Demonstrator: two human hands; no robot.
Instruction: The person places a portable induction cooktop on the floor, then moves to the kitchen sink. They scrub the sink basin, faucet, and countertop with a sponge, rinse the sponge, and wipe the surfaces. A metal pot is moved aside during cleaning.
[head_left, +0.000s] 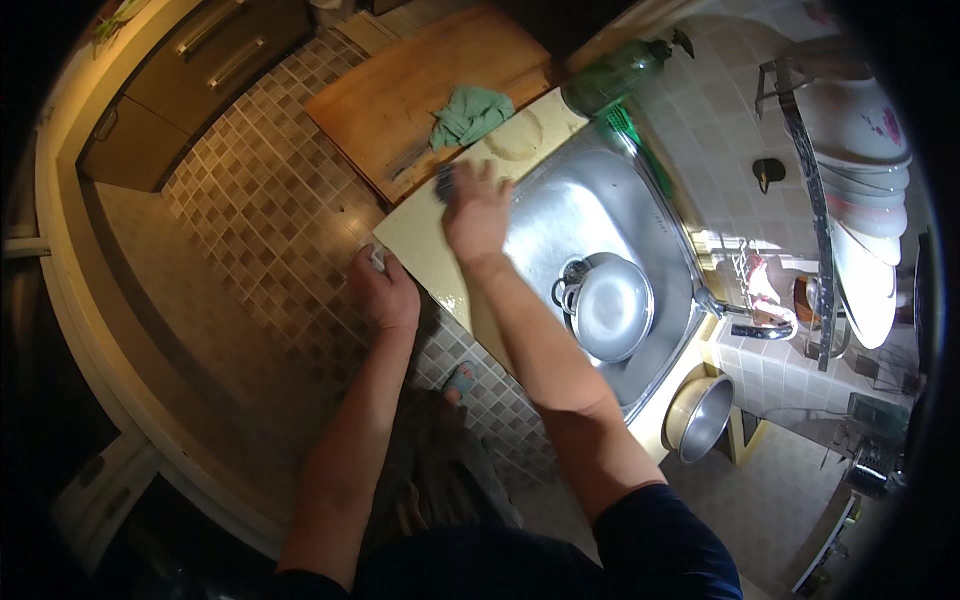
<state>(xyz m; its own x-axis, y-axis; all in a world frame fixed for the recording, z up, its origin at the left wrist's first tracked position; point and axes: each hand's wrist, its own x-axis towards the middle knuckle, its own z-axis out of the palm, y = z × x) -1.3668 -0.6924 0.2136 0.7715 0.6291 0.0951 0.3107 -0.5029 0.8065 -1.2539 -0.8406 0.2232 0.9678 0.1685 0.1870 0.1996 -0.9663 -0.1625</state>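
My right hand (477, 214) is over the pale counter (427, 232), left of the steel sink (574, 191), with its fingers spread and blurred. A dark scouring pad (445, 184) shows at its fingertips; whether the hand holds it cannot be told. My left hand (384, 289) is curled round a small whitish thing (378, 259) by the counter's front corner, above the floor. A green cloth (472, 116) lies crumpled on the edge of a wooden board or tabletop (442, 67). In the sink sits a lidded metal pot (611, 309) beside the drain.
A green bottle (619, 75) with a spray head and a green brush (637, 139) are by the sink's back rim. The faucet (709, 301) is at the right. A metal pot (701, 418) stands beyond the sink. Stacked bowls (862, 172) fill a wall rack (814, 195).
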